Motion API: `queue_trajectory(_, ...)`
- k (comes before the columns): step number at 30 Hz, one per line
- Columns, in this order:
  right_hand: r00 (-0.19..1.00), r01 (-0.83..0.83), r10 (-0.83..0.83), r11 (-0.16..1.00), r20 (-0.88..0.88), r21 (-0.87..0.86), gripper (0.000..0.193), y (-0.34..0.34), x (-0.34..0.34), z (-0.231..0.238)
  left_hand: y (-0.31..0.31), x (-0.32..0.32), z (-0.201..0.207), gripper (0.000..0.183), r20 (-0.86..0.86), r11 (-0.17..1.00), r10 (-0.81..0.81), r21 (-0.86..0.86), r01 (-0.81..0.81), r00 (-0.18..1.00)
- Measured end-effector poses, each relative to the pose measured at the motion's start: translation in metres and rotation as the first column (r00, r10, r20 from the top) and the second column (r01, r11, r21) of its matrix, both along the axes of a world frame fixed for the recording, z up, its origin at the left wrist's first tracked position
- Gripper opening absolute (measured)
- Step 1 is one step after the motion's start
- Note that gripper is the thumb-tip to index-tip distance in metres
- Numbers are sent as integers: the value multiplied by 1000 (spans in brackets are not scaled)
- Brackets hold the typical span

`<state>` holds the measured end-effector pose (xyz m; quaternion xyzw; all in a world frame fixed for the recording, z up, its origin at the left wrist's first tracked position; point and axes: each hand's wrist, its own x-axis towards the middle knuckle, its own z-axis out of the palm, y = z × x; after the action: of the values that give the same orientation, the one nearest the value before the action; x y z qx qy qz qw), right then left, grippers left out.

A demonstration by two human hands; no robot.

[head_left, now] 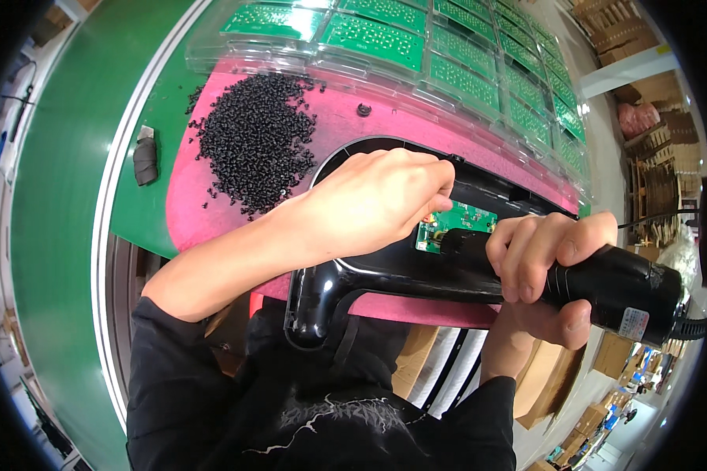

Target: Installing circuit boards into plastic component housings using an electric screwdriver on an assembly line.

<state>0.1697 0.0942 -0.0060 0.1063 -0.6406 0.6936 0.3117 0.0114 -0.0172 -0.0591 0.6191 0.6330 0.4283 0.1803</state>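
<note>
The left hand (pixel 377 200) pinches something small at the green board (pixel 457 224) set in the black housing (pixel 401 267) — likely steadying a screw under the driver tip. The right hand (pixel 546 271) grips the black driver (pixel 605 286), angled toward the board. The housing lies on the pink mat (pixel 346 118) near its front edge, screws (pixel 255 141) heaped at the left. Clear trays (pixel 448 55) of green boards line the far edge. A small white-and-red label sits on the driver's rear.
</note>
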Motion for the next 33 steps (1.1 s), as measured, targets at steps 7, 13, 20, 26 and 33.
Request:
queue_trajectory(7,1000,13,-13,1000,-17,-15,40,-5,3,2,-1,-2,-2,15,18,999,-25,-36,26,1000)
queue_trajectory(13,999,13,-13,1000,37,-21,42,-10,-7,0,2,0,-6,15,-62,998,-49,-53,45,997)
queue_trajectory(20,964,215,-201,974,171,-68,48,-33,-12,4,-2,0,-6,15,-96,998,-62,22,64,993)
queue_trajectory(26,987,118,-117,993,-109,4,41,-7,-3,-4,-3,-2,-5,16,-140,979,-202,5,205,969)
queue_trajectory(33,947,78,-122,985,-298,-157,37,6,19,7,3,-1,-3,14,-73,959,-251,115,258,965)
